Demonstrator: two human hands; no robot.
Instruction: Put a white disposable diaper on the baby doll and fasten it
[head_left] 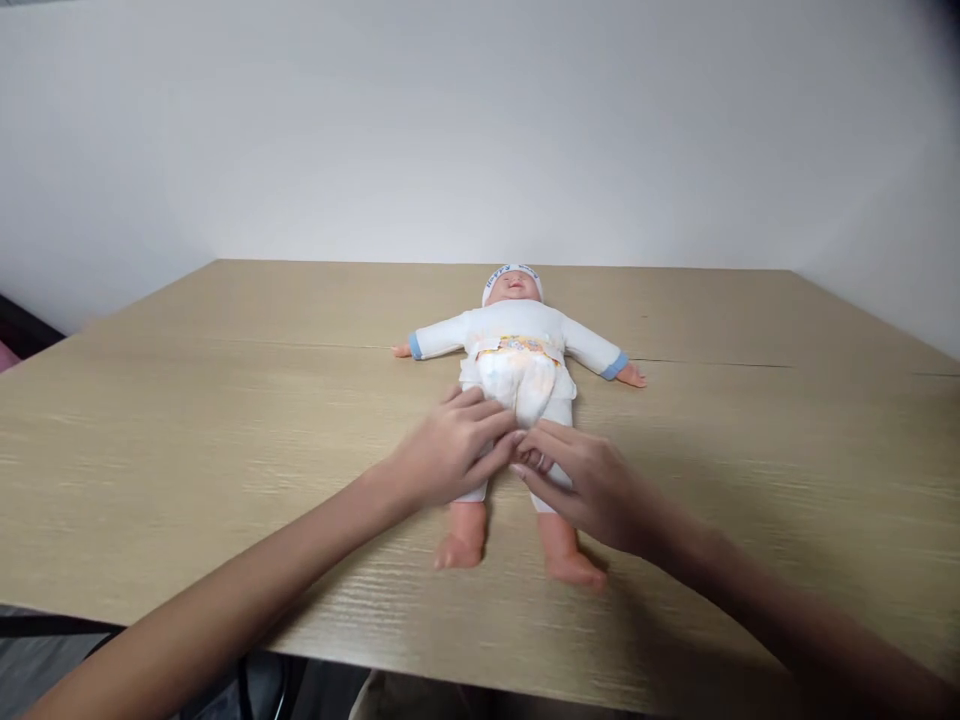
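A baby doll (514,322) lies on its back on the wood-grain surface (225,430), head toward the wall (480,130) and bare feet toward the person, with its arms spread out to both sides. The left grip (469,440) and right grip (566,468), both bare hands, meet above the doll's legs, so its thighs are partly covered while its torso and head lie beyond them and its feet extend nearer the person. The fingers of both are bent, their tips close together between the legs; whether they pinch anything or press on the doll cannot be told, as the fingers hide the spot.

Just beyond the fingertips is a white diaper (517,380) around the doll's hips, with a yellow-orange patterned band at the waist. The doll wears a white top (514,318) with blue cuffs and white trousers (559,410). Its white headband (514,271) carries dark lettering: "Happy" can be made out, but the word after it is too small to read surely.
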